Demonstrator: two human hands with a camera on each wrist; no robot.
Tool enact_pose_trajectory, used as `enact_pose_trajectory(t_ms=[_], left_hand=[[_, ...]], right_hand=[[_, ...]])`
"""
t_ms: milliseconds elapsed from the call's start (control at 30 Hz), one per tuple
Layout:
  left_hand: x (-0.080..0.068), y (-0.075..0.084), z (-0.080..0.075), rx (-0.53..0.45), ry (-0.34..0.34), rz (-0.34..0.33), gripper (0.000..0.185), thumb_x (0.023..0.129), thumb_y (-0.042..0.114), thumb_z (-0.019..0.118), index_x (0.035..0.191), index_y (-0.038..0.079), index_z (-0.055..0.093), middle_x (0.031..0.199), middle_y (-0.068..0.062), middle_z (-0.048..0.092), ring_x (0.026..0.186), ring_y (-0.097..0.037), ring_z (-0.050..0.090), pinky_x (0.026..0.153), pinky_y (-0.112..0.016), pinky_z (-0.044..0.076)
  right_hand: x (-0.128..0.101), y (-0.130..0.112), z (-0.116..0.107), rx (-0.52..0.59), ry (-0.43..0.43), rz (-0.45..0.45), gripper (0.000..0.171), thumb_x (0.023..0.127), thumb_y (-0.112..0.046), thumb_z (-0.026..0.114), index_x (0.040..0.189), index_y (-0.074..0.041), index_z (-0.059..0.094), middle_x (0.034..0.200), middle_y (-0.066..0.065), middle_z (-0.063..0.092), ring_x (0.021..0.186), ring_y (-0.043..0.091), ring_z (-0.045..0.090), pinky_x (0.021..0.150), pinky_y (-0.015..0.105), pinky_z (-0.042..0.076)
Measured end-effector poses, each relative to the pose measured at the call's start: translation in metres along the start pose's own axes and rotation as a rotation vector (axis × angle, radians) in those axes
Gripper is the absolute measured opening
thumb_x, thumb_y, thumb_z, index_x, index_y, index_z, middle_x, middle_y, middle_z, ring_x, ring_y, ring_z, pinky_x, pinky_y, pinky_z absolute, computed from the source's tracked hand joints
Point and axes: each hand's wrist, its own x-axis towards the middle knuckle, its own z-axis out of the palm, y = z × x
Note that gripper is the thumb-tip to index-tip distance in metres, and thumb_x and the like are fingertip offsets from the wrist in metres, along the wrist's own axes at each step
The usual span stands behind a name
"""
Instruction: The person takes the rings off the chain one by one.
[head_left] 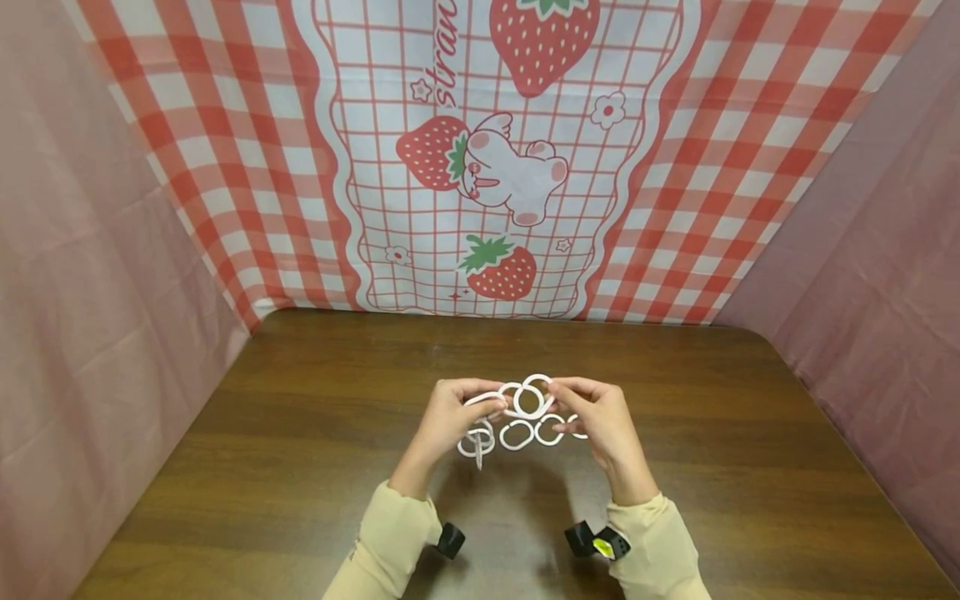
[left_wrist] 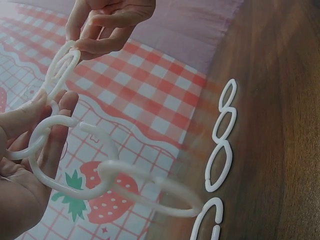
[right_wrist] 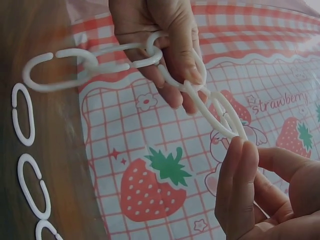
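Observation:
A chain of white plastic open rings (head_left: 525, 398) hangs between both hands above the brown table (head_left: 300, 467). My left hand (head_left: 491, 406) pinches the chain's left part, and further linked rings (head_left: 478, 439) dangle below it. My right hand (head_left: 558, 392) pinches the ring at the right end. In the left wrist view the left hand (left_wrist: 52, 107) has rings looped round its fingers, one link (left_wrist: 150, 195) droops toward the table, and the right hand (left_wrist: 92, 40) grips the top ring (left_wrist: 60, 70). The right wrist view shows the right hand (right_wrist: 242, 147) pinching the ring (right_wrist: 217, 110) that leads to the left hand (right_wrist: 175, 75).
Several loose white rings (head_left: 534, 432) lie in a row on the table under the hands, also seen as loose rings (left_wrist: 222, 135) and loose rings (right_wrist: 22, 120). A strawberry-print checked cloth (head_left: 495, 167) hangs behind, with pink drapes (head_left: 90, 292) at both sides.

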Motion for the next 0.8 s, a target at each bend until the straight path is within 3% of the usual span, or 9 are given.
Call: enact_pose_trajectory(t_ms=[333, 567, 800], left_hand=[[0.0005, -0.0010, -0.0012, 0.088, 0.016, 0.024, 0.026, 0.082, 0.002, 0.074, 0.103, -0.012, 0.070, 0.095, -0.027, 0.072, 0.069, 0.001, 0.062, 0.063, -0.015, 0.054], [0.0016, -0.0027, -0.0016, 0.141, 0.030, 0.037, 0.024, 0.081, 0.004, 0.075, 0.101, -0.009, 0.072, 0.093, -0.024, 0.073, 0.072, 0.001, 0.062, 0.064, -0.014, 0.052], [0.0018, -0.0028, -0.0017, 0.134, 0.019, 0.018, 0.024, 0.083, 0.005, 0.074, 0.102, -0.009, 0.072, 0.095, -0.024, 0.073, 0.071, 0.001, 0.062, 0.064, -0.015, 0.054]], right_hand=[[0.0001, -0.0001, 0.0028, -0.122, 0.039, -0.051, 0.028, 0.092, -0.001, 0.061, 0.112, 0.019, 0.061, 0.071, -0.010, 0.068, 0.064, 0.003, 0.065, 0.053, 0.025, 0.059], [0.0003, -0.0011, 0.0045, -0.195, 0.067, -0.058, 0.028, 0.091, -0.003, 0.064, 0.112, 0.016, 0.064, 0.073, -0.005, 0.068, 0.063, 0.002, 0.064, 0.057, 0.030, 0.061], [-0.0006, -0.0016, 0.0055, -0.202, 0.066, -0.075, 0.027, 0.091, -0.002, 0.064, 0.111, 0.015, 0.065, 0.078, 0.001, 0.071, 0.063, 0.001, 0.064, 0.054, 0.024, 0.059]])
